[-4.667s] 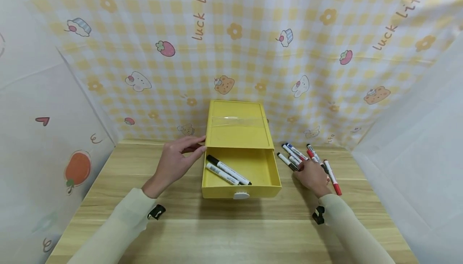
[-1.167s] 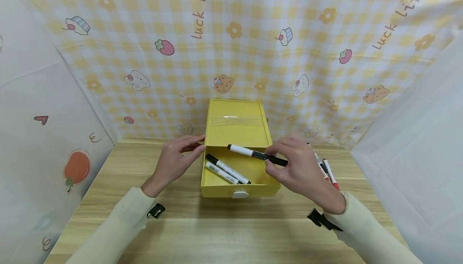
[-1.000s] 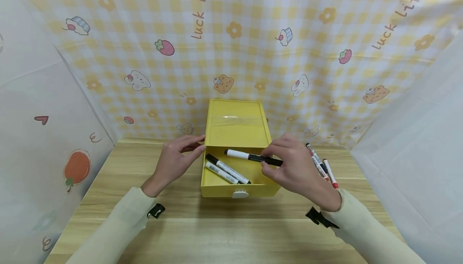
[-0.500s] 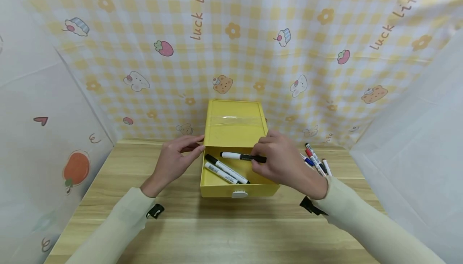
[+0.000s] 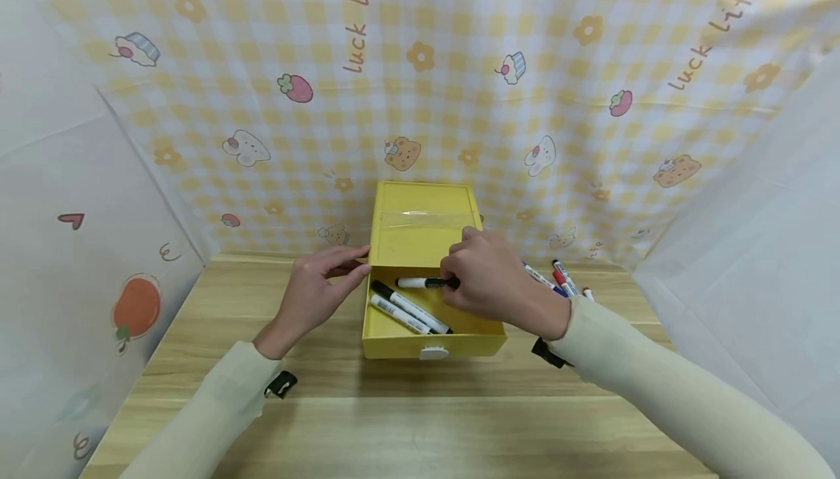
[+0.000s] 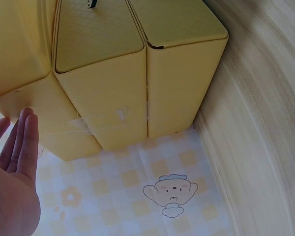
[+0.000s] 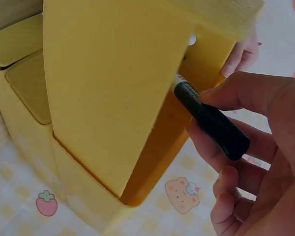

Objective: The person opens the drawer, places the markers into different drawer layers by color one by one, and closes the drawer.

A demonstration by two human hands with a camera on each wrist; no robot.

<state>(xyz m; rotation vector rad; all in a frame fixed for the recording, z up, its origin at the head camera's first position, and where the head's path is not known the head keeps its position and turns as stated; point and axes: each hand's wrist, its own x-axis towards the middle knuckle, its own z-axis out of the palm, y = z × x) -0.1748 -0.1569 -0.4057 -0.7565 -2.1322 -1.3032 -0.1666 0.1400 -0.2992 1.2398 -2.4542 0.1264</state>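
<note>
My right hand (image 5: 488,278) pinches a black-capped whiteboard marker (image 5: 413,283) over the pulled-out top drawer (image 5: 400,348) of a yellow drawer cabinet (image 5: 420,242). The right wrist view shows thumb and fingers on the marker's dark cap end (image 7: 221,130), its white end pointing into the drawer. Two markers lie in the drawer's left part: one with a black cap (image 5: 420,311) and a white one (image 5: 397,315) in front of it. At the cabinet's front left edge is my left hand (image 5: 318,289), its fingertips right at the side wall and its fingers fairly straight in the left wrist view.
Several loose markers (image 5: 564,278) with blue, red and black caps lie on the wooden table (image 5: 420,428) right of the cabinet, partly hidden by the right arm. A checked cloth (image 5: 420,100) hangs behind. Other cabinet drawers (image 6: 103,34) are closed.
From the marker pile, the right hand has picked up a black-capped marker and carried it left over the drawer, then lower and further left. The left hand stays at the cabinet's edge.
</note>
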